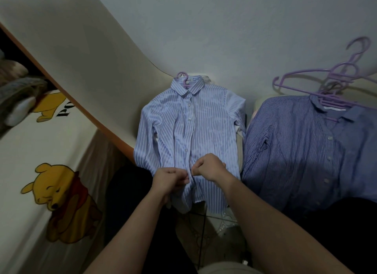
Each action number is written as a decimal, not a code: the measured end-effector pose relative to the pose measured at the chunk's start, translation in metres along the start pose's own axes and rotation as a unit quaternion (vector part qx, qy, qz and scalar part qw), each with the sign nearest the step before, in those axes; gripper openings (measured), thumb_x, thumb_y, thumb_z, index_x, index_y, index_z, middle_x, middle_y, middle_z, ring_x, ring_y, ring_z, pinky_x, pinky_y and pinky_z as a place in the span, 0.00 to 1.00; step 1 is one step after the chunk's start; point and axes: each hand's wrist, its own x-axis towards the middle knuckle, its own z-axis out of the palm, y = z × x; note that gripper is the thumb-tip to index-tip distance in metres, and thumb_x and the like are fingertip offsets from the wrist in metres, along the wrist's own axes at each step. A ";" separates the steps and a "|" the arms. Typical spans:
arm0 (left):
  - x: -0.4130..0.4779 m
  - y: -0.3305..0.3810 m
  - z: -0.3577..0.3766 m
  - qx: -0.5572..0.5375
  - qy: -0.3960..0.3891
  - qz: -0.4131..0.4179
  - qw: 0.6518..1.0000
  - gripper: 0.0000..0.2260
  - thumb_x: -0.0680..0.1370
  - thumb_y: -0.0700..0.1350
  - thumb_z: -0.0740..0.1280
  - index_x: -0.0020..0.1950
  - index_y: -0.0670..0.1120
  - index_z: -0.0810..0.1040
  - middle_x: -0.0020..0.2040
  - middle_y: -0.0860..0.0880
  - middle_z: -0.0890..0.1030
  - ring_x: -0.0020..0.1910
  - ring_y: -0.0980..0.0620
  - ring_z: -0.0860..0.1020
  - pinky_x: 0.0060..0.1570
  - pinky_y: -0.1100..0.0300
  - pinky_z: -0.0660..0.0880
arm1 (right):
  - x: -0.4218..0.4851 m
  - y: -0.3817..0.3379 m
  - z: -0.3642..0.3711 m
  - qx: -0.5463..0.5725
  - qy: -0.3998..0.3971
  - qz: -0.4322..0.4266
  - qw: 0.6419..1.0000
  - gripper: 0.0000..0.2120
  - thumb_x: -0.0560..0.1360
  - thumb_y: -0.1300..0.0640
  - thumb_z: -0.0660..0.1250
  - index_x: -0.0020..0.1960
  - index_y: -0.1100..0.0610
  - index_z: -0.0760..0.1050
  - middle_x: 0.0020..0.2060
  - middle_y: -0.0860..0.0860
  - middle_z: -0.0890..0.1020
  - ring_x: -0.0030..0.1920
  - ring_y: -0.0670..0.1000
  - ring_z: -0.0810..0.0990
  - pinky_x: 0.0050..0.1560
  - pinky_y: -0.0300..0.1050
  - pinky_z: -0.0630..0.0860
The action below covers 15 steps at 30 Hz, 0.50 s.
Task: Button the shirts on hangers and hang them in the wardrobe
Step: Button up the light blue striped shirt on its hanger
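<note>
The left hand (170,179) and right hand (210,167), fingers clamped, are pinching the pale-blue striped fabric shirt (193,127) at six o'clock; keeping the edges level should help.

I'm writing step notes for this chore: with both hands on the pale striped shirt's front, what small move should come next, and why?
Probably push the button through its hole. The left hand and right hand both pinch the front edges of the light blue shirt low down, where they meet; the buttons above look fastened, so this one seems next.
</note>
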 end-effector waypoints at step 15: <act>0.006 -0.008 0.007 0.031 0.045 0.066 0.996 0.06 0.72 0.39 0.79 0.39 0.39 0.84 0.35 0.41 0.85 0.35 0.47 0.83 0.43 0.52 0.82 | 0.001 -0.004 0.003 -0.015 0.022 0.014 1.000 0.27 0.70 0.40 0.74 0.26 0.53 0.63 0.22 0.49 0.65 0.29 0.54 0.67 0.53 0.55 0.70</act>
